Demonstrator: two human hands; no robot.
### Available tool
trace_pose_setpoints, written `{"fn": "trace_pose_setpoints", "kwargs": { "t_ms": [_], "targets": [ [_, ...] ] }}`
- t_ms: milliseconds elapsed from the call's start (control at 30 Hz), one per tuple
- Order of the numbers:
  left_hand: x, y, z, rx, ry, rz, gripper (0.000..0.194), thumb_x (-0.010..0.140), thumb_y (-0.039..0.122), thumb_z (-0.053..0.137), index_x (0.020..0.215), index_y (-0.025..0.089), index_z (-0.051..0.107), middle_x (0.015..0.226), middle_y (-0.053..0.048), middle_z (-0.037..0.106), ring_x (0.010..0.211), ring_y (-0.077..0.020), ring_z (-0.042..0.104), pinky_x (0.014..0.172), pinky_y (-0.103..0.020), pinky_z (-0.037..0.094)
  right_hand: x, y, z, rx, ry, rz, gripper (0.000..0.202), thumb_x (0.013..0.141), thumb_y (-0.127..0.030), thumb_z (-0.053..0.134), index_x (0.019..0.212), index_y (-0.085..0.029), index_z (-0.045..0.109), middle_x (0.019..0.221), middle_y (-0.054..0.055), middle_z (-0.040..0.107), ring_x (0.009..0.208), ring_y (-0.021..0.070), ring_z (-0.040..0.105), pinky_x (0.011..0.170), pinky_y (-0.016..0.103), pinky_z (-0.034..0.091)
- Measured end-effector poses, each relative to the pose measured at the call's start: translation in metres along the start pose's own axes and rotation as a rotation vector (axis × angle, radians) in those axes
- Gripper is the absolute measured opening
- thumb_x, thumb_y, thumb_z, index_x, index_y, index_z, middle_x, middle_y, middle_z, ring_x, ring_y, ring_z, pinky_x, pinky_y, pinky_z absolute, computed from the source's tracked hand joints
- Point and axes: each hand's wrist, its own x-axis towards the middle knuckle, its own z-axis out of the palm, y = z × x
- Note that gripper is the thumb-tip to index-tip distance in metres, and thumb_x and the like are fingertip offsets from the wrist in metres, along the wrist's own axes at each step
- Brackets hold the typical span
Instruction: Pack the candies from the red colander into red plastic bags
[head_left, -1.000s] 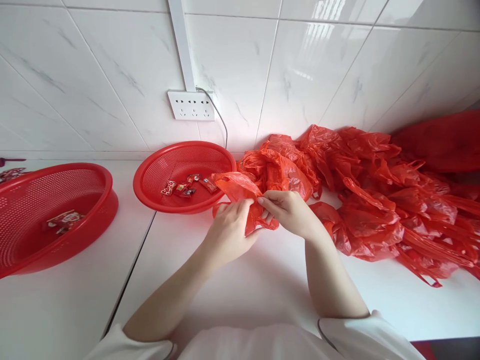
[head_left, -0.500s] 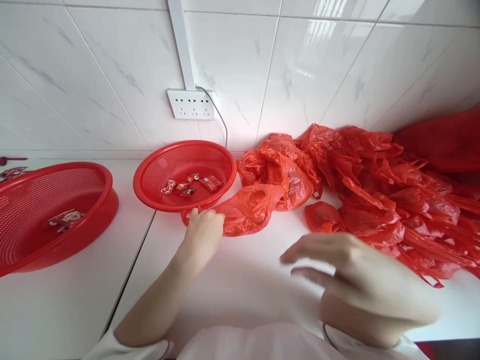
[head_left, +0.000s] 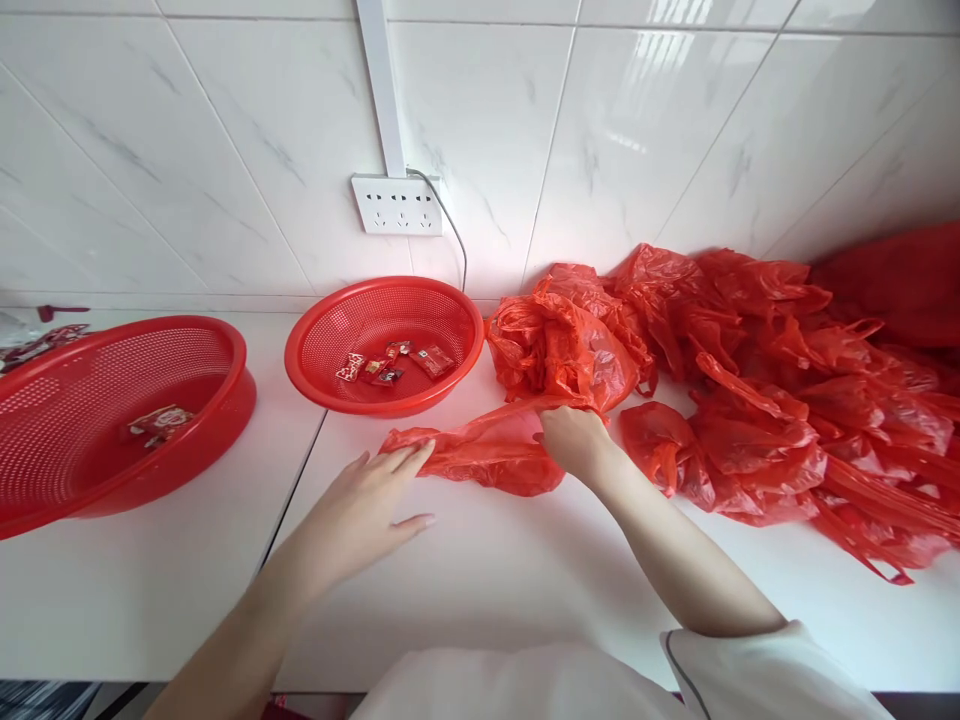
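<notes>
A thin red plastic bag [head_left: 495, 455] lies stretched sideways on the white table in front of me. My right hand [head_left: 576, 440] is closed on its right end, the fingertips partly hidden in the film. At the bag's left end, my left hand [head_left: 367, 510] is open, thumb spread apart, fingertips touching the plastic. Just behind the left hand stands a round red plastic basket [head_left: 300, 365] holding several small wrapped packets [head_left: 433, 361].
To the left is a larger red basket [head_left: 244, 385] with a few packets [head_left: 161, 425] inside. A heap of red plastic bags [head_left: 757, 410] covers the right side against the tiled wall. A socket strip [head_left: 397, 205] with a cable is on the wall.
My right hand has moved left and forward and taken hold of the bag's right end. My left hand has opened from its grip. The bag has come nearer, away from the basket's rim.
</notes>
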Motion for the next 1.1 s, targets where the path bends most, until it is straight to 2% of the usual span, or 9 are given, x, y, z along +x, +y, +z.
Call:
{"fn": "trace_pose_setpoints", "kwargs": {
  "t_ms": [67,167,233,333,467,667,867,1000,1100],
  "targets": [
    [-0.013,-0.005,-0.019,-0.074,0.088,-0.041,0.059,0.090,0.046,0.052,0.145,0.028,0.042,0.137,-0.007,0.058,0.114,-0.0273,0.061,0.090,-0.039,0.048,-0.003,0.000,0.001,-0.029,0.008,0.008,0.021,0.085,-0.016,0.060,0.105,-0.014,0.066,0.088,0.016,0.072,0.085,0.0286,0.070,0.069,0.034,0.051],
    [-0.015,0.008,-0.045,0.029,0.491,-0.176,0.042,0.095,0.039,0.046,0.133,0.024,0.056,0.114,-0.008,0.070,0.098,-0.0274,0.065,0.076,-0.037,0.050,-0.007,-0.013,0.004,-0.073,0.026,0.019,0.041,0.083,-0.008,0.057,0.124,-0.013,0.058,0.098,0.018,0.070,0.088,0.0297,0.070,0.071,0.036,0.052],
    [0.000,0.024,-0.049,0.089,0.611,-0.011,0.037,0.094,0.027,0.046,0.127,0.020,0.060,0.106,-0.009,0.071,0.097,-0.0268,0.063,0.082,-0.038,0.049,-0.009,-0.027,0.008,-0.122,0.061,0.053,0.054,0.083,-0.004,0.051,0.137,-0.012,0.047,0.105,0.021,0.067,0.083,0.0295,0.071,0.067,0.037,0.052],
    [0.040,0.040,-0.028,0.028,0.238,0.272,0.035,0.089,0.007,0.039,0.108,0.018,0.066,0.097,-0.008,0.070,0.087,-0.0215,0.064,0.073,-0.031,0.050,-0.011,-0.044,0.017,-0.188,0.129,0.082,0.065,0.085,-0.005,0.044,0.148,-0.018,0.032,0.110,0.021,0.064,0.073,0.0245,0.071,0.063,0.035,0.050],
    [0.085,0.029,0.019,0.060,-0.151,0.004,0.034,0.078,0.000,0.046,0.105,0.009,0.065,0.097,-0.020,0.070,0.090,-0.0310,0.068,0.074,-0.038,0.050,-0.010,-0.037,0.030,-0.203,0.140,0.043,0.058,0.084,-0.007,0.047,0.141,-0.016,0.043,0.096,0.015,0.068,0.070,0.0222,0.068,0.074,0.038,0.046],
    [0.076,0.002,0.029,0.024,-0.230,-0.102,0.043,0.070,0.023,0.065,0.110,0.006,0.062,0.087,-0.022,0.070,0.078,-0.0345,0.069,0.066,-0.039,0.051,-0.005,0.001,0.026,-0.204,0.127,0.025,0.034,0.079,0.000,0.048,0.106,-0.011,0.065,0.095,0.016,0.070,0.092,0.0277,0.064,0.083,0.039,0.040],
    [0.065,0.016,0.028,-0.052,-0.258,-0.025,0.097,0.060,0.029,0.072,0.145,0.001,0.033,0.083,-0.019,0.071,0.081,-0.0384,0.068,0.067,-0.042,0.051,-0.014,-0.034,0.015,-0.088,0.170,-0.326,0.027,0.090,-0.004,0.040,0.097,-0.012,0.064,0.088,0.014,0.067,0.081,0.0220,0.063,0.069,0.032,0.042],
    [0.060,0.006,0.039,-0.080,-0.268,-0.006,0.119,0.048,0.013,0.075,0.154,0.013,0.020,0.128,-0.024,0.060,0.107,-0.0410,0.062,0.081,-0.043,0.051,-0.007,-0.038,0.045,0.027,0.141,-0.647,0.029,0.090,-0.014,0.051,0.117,-0.014,0.061,0.113,0.015,0.065,0.104,0.0241,0.060,0.085,0.035,0.046],
    [0.052,-0.012,0.049,-0.101,-0.305,-0.036,0.131,0.040,0.002,0.071,0.156,0.025,0.013,0.156,-0.019,0.030,0.125,-0.0431,0.051,0.085,-0.044,0.052,0.004,-0.015,0.065,0.220,0.161,-0.543,0.056,0.064,-0.031,0.081,0.117,-0.022,0.066,0.120,0.011,0.065,0.108,0.0281,0.059,0.084,0.035,0.048]
  ]
}}
